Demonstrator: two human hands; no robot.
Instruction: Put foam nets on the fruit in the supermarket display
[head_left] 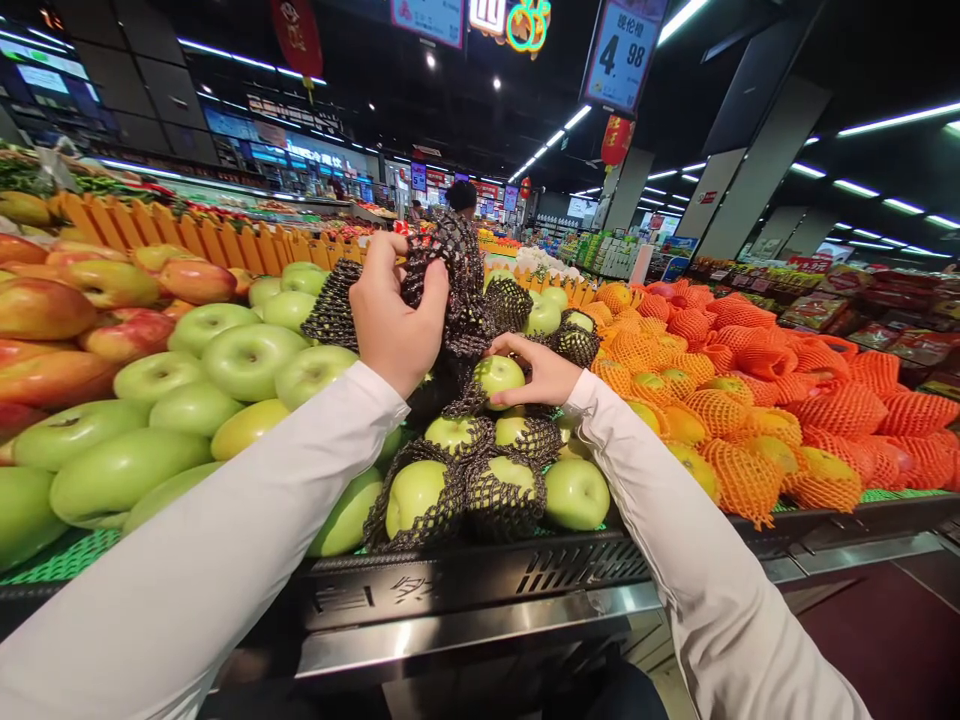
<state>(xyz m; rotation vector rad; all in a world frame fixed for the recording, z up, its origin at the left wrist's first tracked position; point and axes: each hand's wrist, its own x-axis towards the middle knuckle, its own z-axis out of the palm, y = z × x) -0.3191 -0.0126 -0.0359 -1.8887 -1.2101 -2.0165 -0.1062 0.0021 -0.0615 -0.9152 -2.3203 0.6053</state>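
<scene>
My left hand (401, 320) is raised over the middle of the fruit display, its fingers closed on a bunch of black foam fruit nets (454, 270). Lower and to the right, my right hand (536, 370) grips a green apple (499, 378) from its right side. Black netting lies just beneath and to the left of that apple. In front of it sit several green apples in black nets (417, 498), along with a bare green apple (577, 494). A pile of bare green apples (251, 358) lies left of my left hand.
Red-yellow apples (112, 280) fill the far left. Fruit in orange nets (697, 400) and fruit in red nets (847, 400) lie to the right. A black display edge (465, 575) runs along the front. An orange picket divider (187, 235) stands behind; a person (461, 200) is farther back.
</scene>
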